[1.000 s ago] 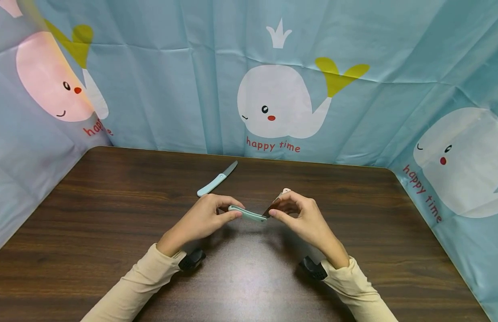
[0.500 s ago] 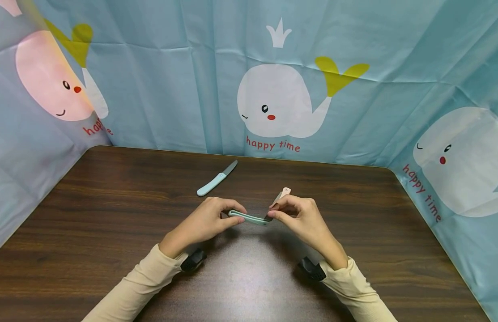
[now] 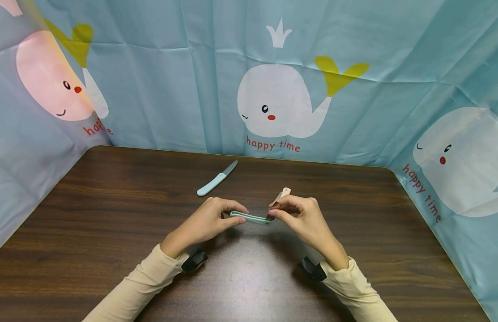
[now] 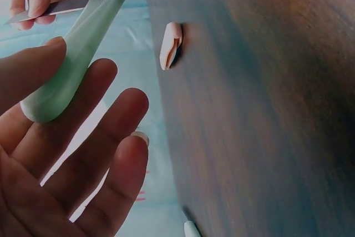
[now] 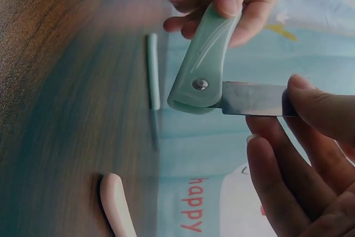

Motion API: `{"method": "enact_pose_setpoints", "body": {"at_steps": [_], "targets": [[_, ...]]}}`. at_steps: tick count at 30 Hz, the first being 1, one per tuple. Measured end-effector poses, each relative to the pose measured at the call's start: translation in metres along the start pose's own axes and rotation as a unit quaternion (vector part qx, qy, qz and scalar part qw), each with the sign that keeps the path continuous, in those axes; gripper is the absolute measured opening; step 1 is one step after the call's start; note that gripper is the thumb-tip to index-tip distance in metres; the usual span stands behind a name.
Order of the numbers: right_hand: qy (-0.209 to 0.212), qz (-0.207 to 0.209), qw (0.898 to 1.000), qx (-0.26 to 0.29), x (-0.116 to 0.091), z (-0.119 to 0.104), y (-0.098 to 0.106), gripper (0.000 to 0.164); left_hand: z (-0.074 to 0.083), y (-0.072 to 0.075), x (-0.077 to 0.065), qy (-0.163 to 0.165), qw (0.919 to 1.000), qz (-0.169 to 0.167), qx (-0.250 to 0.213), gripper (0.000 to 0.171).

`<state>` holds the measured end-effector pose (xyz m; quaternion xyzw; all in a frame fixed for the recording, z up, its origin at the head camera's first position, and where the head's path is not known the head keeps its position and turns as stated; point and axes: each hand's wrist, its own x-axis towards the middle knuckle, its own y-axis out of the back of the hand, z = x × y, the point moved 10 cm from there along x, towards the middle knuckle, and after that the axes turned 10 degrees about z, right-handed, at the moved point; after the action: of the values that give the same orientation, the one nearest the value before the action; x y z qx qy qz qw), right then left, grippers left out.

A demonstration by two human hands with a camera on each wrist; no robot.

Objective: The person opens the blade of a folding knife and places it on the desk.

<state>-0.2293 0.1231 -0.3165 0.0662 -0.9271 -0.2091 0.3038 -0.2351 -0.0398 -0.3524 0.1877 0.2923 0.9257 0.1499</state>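
A pale green folding knife (image 3: pixel 253 218) is held above the table between both hands. My left hand (image 3: pixel 204 223) pinches the far end of its handle (image 4: pixel 80 62) between thumb and index finger, the other fingers spread loosely. Thumb and fingers of my right hand (image 3: pixel 307 219) pinch the steel blade (image 5: pixel 252 98) near its tip. Partly unfolded, the blade stands out sideways from the handle at the riveted end in the right wrist view. My right fingers cover the blade's tip in that view.
Beyond the left hand lies an open light blue folding knife (image 3: pixel 212 184), blade toward the back edge. A pale pink knife handle (image 3: pixel 286 191) lies behind the right hand, partly hidden. A whale-print curtain (image 3: pixel 216 89) borders the dark wooden table (image 3: pixel 112 188).
The green knife's handle has dropped slightly and shifted a little right with the left hand. Less of the blade shows between handle and right fingers. The blue knife has stayed put.
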Motion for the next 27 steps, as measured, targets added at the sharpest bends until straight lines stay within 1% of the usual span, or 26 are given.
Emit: {"method": "enact_pose_setpoints", "body": {"at_steps": [6,11,15,19,27], "targets": [[0.002,-0.002,1.0,0.001,-0.0005,-0.0007,-0.0007,0.008,-0.0018,-0.0058,-0.0019,0.01,0.9998,-0.015,-0.005,0.02],[0.007,-0.002,1.0,0.008,-0.0004,-0.0017,-0.0016,0.008,-0.0016,-0.0088,-0.0024,0.009,0.9995,-0.026,-0.013,0.019],[0.001,-0.002,1.0,0.006,-0.0002,-0.0006,-0.0019,0.008,-0.0014,-0.0098,-0.0026,0.008,0.9995,-0.028,-0.012,0.019],[-0.004,0.002,1.0,0.007,-0.0004,0.0004,-0.002,0.008,0.0,-0.0087,-0.0025,-0.001,0.9997,-0.02,-0.009,0.018],[-0.01,0.024,1.0,0.012,0.0013,0.003,0.0027,0.009,0.0034,-0.0004,-0.0008,-0.019,0.9996,0.016,-0.015,0.017]]}}
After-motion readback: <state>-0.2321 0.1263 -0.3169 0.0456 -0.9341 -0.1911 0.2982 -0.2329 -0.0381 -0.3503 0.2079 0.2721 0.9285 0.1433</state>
